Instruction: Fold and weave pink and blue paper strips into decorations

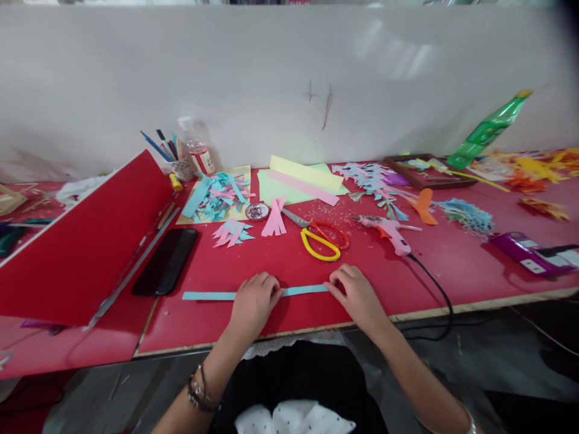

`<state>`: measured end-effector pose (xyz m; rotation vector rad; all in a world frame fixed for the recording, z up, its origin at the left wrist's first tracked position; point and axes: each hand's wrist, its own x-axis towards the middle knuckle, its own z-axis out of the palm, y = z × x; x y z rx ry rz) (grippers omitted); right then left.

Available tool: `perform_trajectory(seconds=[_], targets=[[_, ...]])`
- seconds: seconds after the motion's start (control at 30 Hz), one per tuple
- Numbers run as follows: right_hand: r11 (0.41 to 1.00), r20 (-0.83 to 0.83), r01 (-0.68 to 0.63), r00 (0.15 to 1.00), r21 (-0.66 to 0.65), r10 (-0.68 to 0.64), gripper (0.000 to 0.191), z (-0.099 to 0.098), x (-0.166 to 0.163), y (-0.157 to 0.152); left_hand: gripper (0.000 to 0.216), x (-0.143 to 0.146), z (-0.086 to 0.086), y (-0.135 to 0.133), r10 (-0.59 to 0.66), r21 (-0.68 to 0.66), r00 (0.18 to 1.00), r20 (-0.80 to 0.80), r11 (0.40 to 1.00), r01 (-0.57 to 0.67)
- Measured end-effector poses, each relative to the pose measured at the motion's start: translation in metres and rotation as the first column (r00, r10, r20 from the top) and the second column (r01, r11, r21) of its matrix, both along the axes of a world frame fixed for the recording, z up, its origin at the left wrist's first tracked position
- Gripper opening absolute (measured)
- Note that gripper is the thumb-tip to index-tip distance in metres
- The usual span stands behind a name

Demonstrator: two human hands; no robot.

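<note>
Strip of blue paper (208, 296) lies flat along the near edge of your red table (452, 271), running left to right. Your left hand (253, 303) sits curled over its middle and your right hand (357, 296) over its right end, fingertips holding it down, likely so it cannot curl or slide. Just beyond, scissors (322, 241) and pink glue gun (389, 232) lie within reach; a black phone (165, 261) rests to the left, apart from the strip.

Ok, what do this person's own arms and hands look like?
Both forearms are bare, with no sleeves or gloves. The left hand has a stack of dark beaded bracelets at its wrist; the right hand a thin pale bangle, at the frame edge.
</note>
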<state>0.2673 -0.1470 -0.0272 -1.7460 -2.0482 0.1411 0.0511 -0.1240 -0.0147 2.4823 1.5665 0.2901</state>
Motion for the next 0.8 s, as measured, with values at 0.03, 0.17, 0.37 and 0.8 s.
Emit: perform_trajectory(seconds=[0.03,0.17,0.37,0.8], targets=[[0.999,0.056,0.021,0.998,0.043,-0.024,0.010,0.003,-0.003,-0.002,0.012,0.000,0.000,0.000,-0.006,0.002,1.000,0.001,1.000,0.006],[0.975,0.175,-0.088,0.983,0.203,0.052,0.020,0.009,-0.027,-0.014,0.013,0.003,-0.001,0.000,-0.001,0.034,1.000,0.004,0.999,0.001],[0.979,0.062,-0.193,0.980,0.066,0.189,0.027,0.003,-0.056,-0.018,0.013,0.002,-0.005,-0.004,-0.002,0.069,1.000,0.028,0.998,0.000],[0.991,-0.002,-0.130,0.991,-0.006,0.130,0.010,0.008,-0.056,0.001,0.015,-0.016,-0.005,-0.007,-0.011,0.071,0.998,0.064,0.997,0.006]])
